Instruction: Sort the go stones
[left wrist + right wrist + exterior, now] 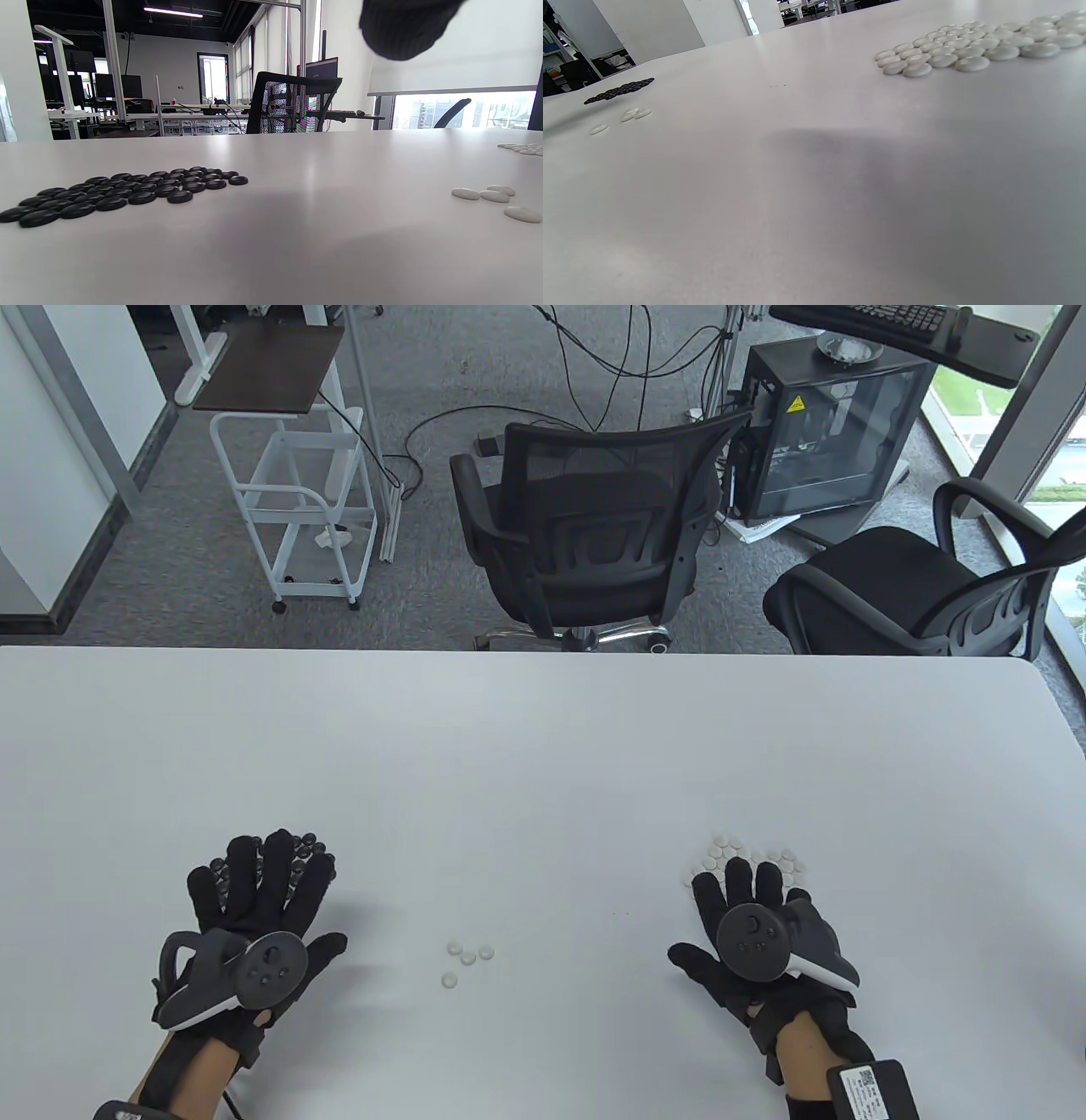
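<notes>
Both hands are flat and spread, holding nothing. The left hand (pixel 254 912) sits at about 8 o'clock on the white table (pixel 543 746), fingers straight and fanned over the black stones (pixel 307 848), which peek out past the fingertips. Can't tell from above whether the fingers actually touch them. The right hand (pixel 759 933) is at about 4 o'clock, fingers also straight, tips reaching the near edge of the white stone pile (pixel 751 857).

Four loose white stones (pixel 465 957) lie between the hands, near 6 o'clock, well apart from both piles.

The wrist cams fill in what the gloves hide from above. The left wrist view shows the whole black patch (pixel 123 192) as a flat single layer, stones tightly packed, with only a bit of glove at the top edge. The right wrist view shows the white pile (pixel 971 44) the same way, packed side by side, no fingers in frame at all.
</notes>
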